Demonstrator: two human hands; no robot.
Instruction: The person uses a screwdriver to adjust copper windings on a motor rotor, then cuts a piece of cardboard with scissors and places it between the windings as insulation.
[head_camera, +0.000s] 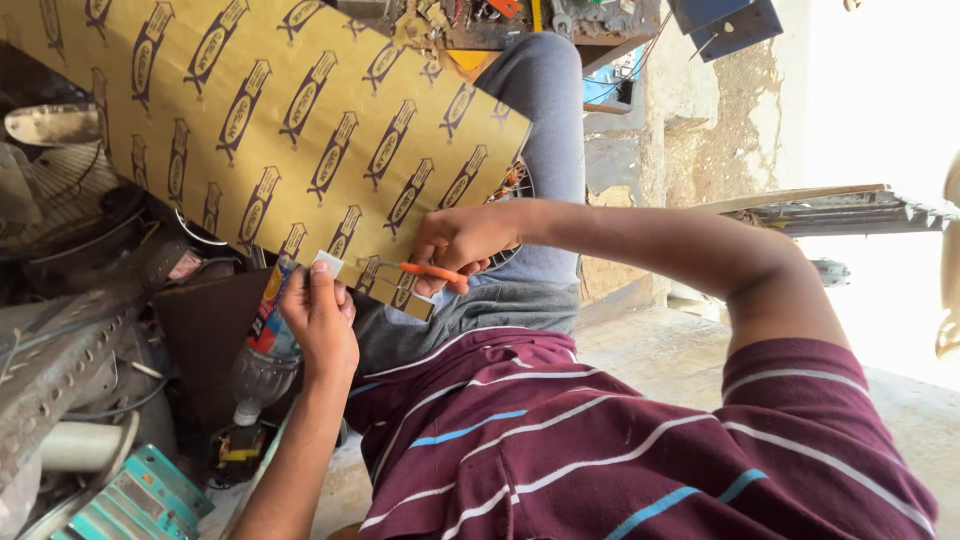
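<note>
Cluttered workshop floor (640, 350) | left hand (320, 320) steadies yellow sheet (280, 120) | right hand (460, 240) grips orange scissors (425, 270)

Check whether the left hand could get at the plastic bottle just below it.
Probably yes: the left hand pinches the yellow sheet's corner right beside the plastic bottle, nothing between them, though it would have to release the sheet.
</note>
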